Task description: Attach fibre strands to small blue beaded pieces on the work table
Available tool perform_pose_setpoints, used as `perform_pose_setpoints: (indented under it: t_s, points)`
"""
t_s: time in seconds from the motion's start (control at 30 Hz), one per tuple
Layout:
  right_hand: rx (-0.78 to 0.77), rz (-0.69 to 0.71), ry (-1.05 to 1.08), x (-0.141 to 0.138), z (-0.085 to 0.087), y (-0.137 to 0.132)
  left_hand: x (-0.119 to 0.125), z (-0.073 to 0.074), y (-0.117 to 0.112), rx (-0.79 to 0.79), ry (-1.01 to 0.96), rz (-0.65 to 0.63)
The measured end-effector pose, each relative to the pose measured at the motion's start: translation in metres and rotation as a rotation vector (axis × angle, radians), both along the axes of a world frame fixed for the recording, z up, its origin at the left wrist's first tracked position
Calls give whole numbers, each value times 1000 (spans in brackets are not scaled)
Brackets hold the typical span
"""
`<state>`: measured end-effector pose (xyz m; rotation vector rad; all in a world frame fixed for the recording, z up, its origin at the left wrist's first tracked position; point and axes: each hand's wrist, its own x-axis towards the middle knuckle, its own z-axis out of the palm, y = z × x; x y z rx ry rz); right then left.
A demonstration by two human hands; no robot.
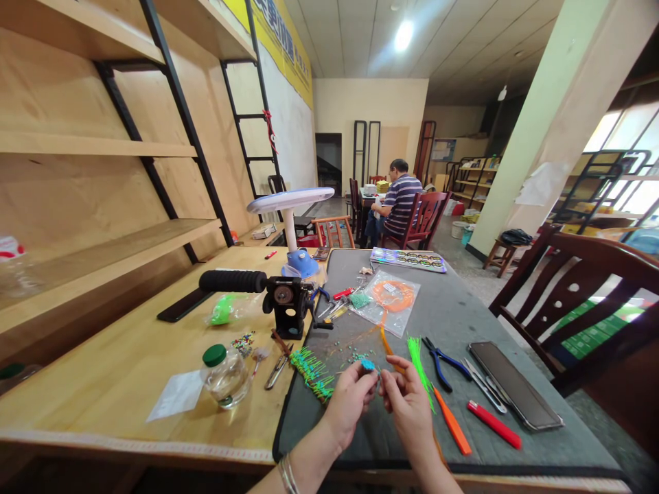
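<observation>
Over the gray mat [463,322], left grip [350,405] raised beside right grip [406,405]

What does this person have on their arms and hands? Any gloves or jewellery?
The left hand and right hand are bare, without gloves, and no sleeves show. Thin silvery bangles circle the left wrist. No rings can be made out.

Left hand [349,406] pinching, right hand [408,410] pinching
</observation>
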<state>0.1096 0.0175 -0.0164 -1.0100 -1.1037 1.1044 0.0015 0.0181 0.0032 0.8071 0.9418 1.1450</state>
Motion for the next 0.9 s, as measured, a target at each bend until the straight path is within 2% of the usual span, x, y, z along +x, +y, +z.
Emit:
perform_pose_setpoints:
  t_s: [0.23,0.33,0.43,0.57,0.73,0.8,0.9]
  points:
    - [-25,14,45,4,3,1,2,-3,2,219,-24,36]
    - [-50,48,60,6,2,1,2,-4,3,239,-20,-7]
    - [-53,71,30,8,3,3,1,-2,3,253,50,13]
    - [-46,134,-79,11,2,8,-5,-2,7,305,168,87]
    - [26,169,-365,7,-3,11,-17,-10,23,433,392,253]
    - [43,161,-455,1,-5,10,-18,-13,30,415,408,295]
    - [38,171,-514,-8,-10,7,-14,-13,38,273,188,295]
